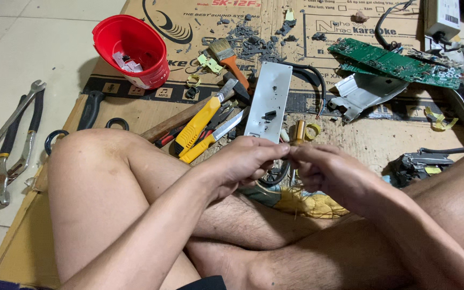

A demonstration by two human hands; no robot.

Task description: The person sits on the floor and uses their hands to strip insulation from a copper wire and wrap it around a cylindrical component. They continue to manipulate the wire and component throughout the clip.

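I sit cross-legged on flattened cardboard (pixel 33 236). My left hand (pixel 245 161) and my right hand (pixel 323 169) meet in front of me, fingertips pinched together on a small part too tiny to make out. A brass-coloured cylinder (pixel 298 132) stands up just behind the fingertips; I cannot tell whether a hand holds it. Right behind the hands lies a long grey metal plate (pixel 269 96). Two yellow utility knives (pixel 202 126) rest left of the plate, beside a wooden-handled tool (pixel 175 122).
A red plastic bowl (pixel 131 51) sits at back left, a paintbrush (pixel 226 59) and dark debris behind the plate. Green circuit boards (pixel 393 62) and a metal bracket (pixel 363 94) lie at right. Pliers and a wrench (pixel 12 139) rest on the tiled floor at left. A yellow cloth (pixel 310 204) lies under my hands.
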